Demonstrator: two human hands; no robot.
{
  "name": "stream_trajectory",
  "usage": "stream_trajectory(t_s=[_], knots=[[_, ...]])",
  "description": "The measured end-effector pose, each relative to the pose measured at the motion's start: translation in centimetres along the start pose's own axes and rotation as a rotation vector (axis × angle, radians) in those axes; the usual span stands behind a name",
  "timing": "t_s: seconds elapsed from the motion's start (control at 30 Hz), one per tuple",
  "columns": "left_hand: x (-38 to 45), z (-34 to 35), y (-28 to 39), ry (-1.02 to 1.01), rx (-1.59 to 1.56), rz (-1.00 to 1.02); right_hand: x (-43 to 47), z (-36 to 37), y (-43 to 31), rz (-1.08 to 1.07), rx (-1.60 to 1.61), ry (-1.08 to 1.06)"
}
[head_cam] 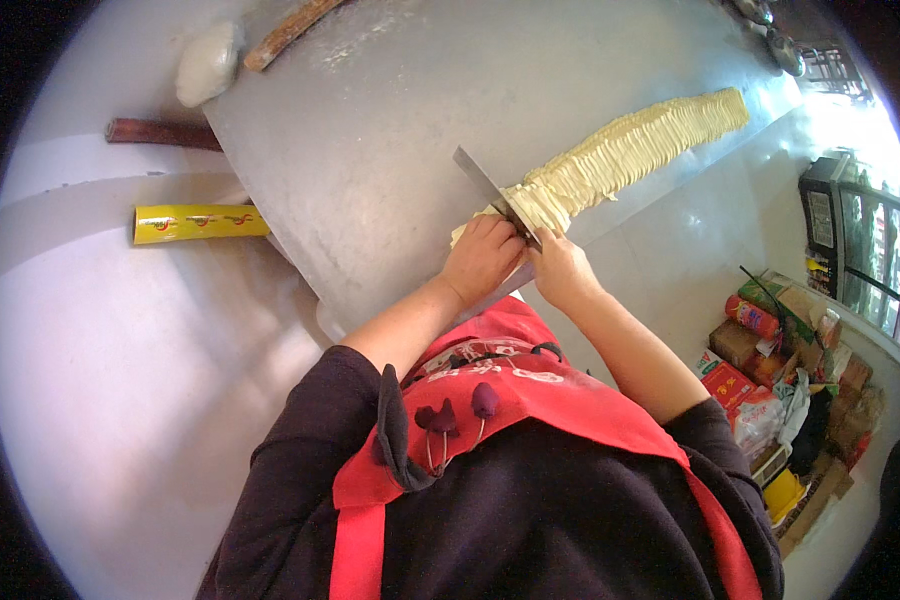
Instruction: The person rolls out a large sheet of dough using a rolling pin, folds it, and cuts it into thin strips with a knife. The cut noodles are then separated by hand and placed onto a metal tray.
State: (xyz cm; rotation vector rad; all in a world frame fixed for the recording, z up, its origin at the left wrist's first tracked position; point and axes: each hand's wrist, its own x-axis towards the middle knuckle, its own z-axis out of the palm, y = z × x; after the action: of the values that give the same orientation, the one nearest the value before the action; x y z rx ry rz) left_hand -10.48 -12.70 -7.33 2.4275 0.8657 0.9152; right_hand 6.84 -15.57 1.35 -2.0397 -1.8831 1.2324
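A long folded band of yellow dough lies diagonally over the steel tabletop. From the blade out to its far right end it is cut into many thin strips, still lined up side by side. My right hand grips a broad-bladed knife at its near end, and the blade stands across the dough. Just left of the blade, my left hand rests with curled fingers on the near end of the dough, close to the steel. Much of that end is hidden under the fingers.
A wooden rod and a white plastic bag are at the upper left. Below them are a dark red rod and a yellow printed roll. Boxes and bags are piled by a glass-fronted cabinet at right.
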Motion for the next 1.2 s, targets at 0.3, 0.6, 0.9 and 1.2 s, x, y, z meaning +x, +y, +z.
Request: stream_trajectory(t_s=[0.3, 0.6, 0.9, 1.2], knots=[[-0.8, -1.0, 0.9, -0.085, 0.007, -0.020, -3.1, -1.2, 0.8, 0.182, -0.229, -0.208], [-1.3, -0.9, 0.7, -0.095, 0.037, -0.030, -2.4, 0.8, 0.4, -0.027, -0.015, 0.098], [-1.4, -1.2, 0.8, -0.179, -0.024, -0.037, -0.6, 1.9, -0.2, 0.003, -0.023, 0.060], [-2.2, -1.3, 1.1, -0.132, 0.036, -0.049, -2.9, 0.1, -0.5, 0.095, -0.114, -0.131]])
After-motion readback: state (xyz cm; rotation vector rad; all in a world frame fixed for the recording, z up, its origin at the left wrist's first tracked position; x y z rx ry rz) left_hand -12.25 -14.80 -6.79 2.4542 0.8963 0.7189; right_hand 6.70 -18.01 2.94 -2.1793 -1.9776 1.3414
